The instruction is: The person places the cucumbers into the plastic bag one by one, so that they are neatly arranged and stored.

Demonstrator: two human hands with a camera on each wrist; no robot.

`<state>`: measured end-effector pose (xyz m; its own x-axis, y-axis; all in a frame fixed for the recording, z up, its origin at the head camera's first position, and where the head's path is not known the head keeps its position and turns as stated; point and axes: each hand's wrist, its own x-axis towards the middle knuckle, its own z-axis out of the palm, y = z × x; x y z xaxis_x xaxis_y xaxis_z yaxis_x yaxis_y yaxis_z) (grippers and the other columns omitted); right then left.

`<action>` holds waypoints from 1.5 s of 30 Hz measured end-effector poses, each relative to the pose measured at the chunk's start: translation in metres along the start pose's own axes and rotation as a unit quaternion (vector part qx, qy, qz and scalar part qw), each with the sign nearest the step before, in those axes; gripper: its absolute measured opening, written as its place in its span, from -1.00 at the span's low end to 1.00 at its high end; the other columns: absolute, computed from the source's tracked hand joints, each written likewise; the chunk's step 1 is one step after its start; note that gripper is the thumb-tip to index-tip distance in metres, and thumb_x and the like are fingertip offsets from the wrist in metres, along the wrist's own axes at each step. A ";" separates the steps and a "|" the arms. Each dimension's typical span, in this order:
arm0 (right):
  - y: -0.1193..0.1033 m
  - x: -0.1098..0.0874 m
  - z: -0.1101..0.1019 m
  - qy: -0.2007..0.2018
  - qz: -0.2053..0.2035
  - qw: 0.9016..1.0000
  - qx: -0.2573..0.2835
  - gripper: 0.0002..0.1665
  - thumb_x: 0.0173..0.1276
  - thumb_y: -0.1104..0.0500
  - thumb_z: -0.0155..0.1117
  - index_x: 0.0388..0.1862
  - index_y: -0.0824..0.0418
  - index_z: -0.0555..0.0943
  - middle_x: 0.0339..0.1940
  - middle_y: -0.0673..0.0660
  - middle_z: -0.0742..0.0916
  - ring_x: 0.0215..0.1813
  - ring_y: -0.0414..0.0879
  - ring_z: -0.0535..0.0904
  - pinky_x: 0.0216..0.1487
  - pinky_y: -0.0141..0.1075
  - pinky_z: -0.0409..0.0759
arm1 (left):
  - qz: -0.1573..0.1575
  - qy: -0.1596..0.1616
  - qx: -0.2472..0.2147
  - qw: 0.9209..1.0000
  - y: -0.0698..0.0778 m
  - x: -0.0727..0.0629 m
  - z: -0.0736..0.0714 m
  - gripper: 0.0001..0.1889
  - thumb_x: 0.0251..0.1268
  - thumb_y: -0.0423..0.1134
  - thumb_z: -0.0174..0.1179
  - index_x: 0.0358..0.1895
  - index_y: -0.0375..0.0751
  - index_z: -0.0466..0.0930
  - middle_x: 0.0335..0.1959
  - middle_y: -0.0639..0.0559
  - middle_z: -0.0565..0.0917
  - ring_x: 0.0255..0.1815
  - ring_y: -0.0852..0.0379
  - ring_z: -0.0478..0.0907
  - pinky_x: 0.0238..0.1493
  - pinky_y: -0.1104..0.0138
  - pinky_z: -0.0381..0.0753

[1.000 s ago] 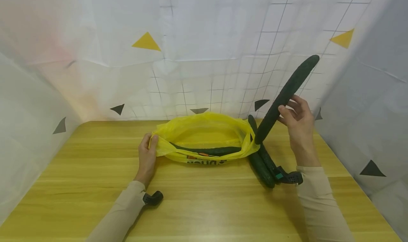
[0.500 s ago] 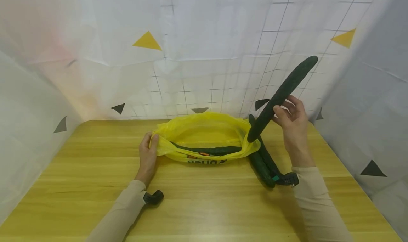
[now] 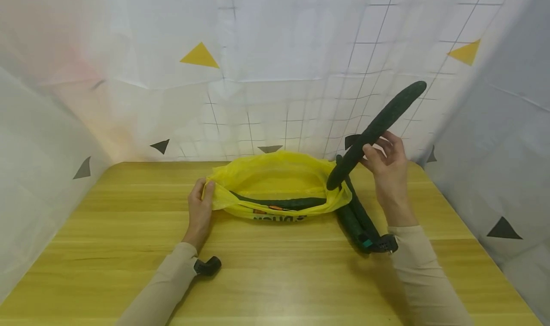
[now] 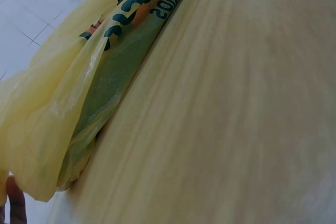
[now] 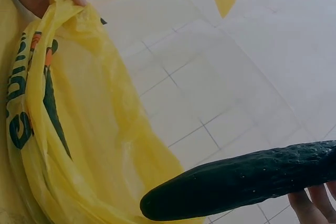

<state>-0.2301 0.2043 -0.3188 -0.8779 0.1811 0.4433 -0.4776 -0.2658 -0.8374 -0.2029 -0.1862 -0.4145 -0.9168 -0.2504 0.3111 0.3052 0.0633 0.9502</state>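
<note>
A yellow plastic bag [image 3: 275, 161] with dark printing lies on the table, its mouth spread wide. Inside it, along the front side, a cucumber [image 3: 296, 203] is partly visible. My left hand [image 3: 200, 211] pinches the bag's left rim. In my right hand [image 3: 388, 173] a long dark green cucumber [image 3: 382, 123] is held by thumb and fingers, tilted up to the right. Its lower end is over the right part of the bag's mouth; the right wrist view shows this cucumber [image 5: 236, 182] in front of the yellow plastic [image 5: 105, 108].
Two more cucumbers [image 3: 350, 226] lie against each other on the table just right of the bag, partly hidden by the wrist camera [image 3: 384, 244]. The wooden table [image 3: 275, 278] ends at white sheets [image 3: 275, 54] behind and at both sides.
My right hand has moved left with the cucumber, and the lower end has shifted from the bag's right rim to over its mouth. My left hand and the bag stay almost still.
</note>
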 end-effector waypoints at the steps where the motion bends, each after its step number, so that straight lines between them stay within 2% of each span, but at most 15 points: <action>1: 0.001 0.000 0.001 -0.003 0.000 1.000 0.000 -0.41 0.27 0.39 0.22 0.26 0.19 0.32 0.06 0.16 0.52 -0.07 -0.09 0.59 -0.10 -0.30 0.65 | -0.002 -0.001 0.000 1.000 0.000 0.000 0.000 -0.70 0.46 -0.17 -0.03 -0.02 -0.36 0.47 -0.24 0.10 0.50 -0.25 0.25 0.41 -0.18 0.49 0.46; 8: 0.012 -0.004 0.009 -0.033 -0.006 0.999 -0.021 -0.40 0.27 0.40 0.22 0.27 0.19 0.31 0.09 0.14 0.53 0.01 -0.08 0.58 -0.04 -0.33 0.62 | -0.011 -0.002 0.006 1.000 0.001 -0.001 0.000 -0.71 0.47 -0.15 -0.04 -0.03 -0.33 0.47 -0.26 0.11 0.48 -0.27 0.23 0.40 -0.20 0.48 0.46; 18: 0.023 -0.011 0.016 -0.065 -0.007 0.989 -0.132 -0.39 0.31 0.27 0.24 0.31 0.08 0.28 0.15 0.07 0.50 0.08 -0.06 0.50 0.04 -0.49 0.54 | -0.011 -0.003 -0.003 1.000 0.001 -0.001 0.000 -0.73 0.46 -0.18 -0.04 -0.07 -0.35 0.46 -0.29 0.08 0.46 -0.27 0.23 0.39 -0.19 0.47 0.45; 30: 0.039 -0.011 0.019 -0.082 -0.039 0.982 -0.166 -0.40 0.28 0.34 0.25 0.27 0.13 0.31 0.17 0.12 0.50 0.08 -0.04 0.49 0.10 -0.48 0.50 | -0.016 -0.004 0.012 1.000 0.002 0.000 -0.001 -0.74 0.46 -0.14 -0.03 -0.08 -0.29 0.45 -0.27 0.10 0.46 -0.22 0.22 0.38 -0.12 0.47 0.42; 39: 0.041 -0.012 0.022 -0.084 -0.029 0.975 -0.204 -0.38 0.27 0.34 0.26 0.28 0.13 0.31 0.14 0.03 0.51 0.06 -0.06 0.50 0.08 -0.49 0.50 | -0.010 -0.005 0.009 1.000 0.002 0.000 -0.001 -0.71 0.47 -0.14 -0.05 -0.04 -0.32 0.46 -0.26 0.11 0.48 -0.26 0.23 0.40 -0.16 0.48 0.45; 45: 0.029 -0.017 0.030 -0.101 -0.017 0.969 -0.227 -0.38 0.26 0.38 0.24 0.27 0.26 0.27 0.14 0.16 0.49 0.06 0.00 0.48 0.09 -0.51 0.47 | -0.012 -0.002 0.008 1.000 0.002 0.000 0.000 -0.73 0.46 -0.16 -0.03 -0.05 -0.33 0.46 -0.27 0.10 0.48 -0.27 0.24 0.40 -0.18 0.49 0.45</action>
<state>-0.2301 0.1650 -0.3415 -0.8722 -0.0189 0.4888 -0.4832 0.1885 -0.8549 -0.2018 -0.1861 -0.4126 -0.9248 -0.2475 0.2888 0.2794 0.0732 0.9574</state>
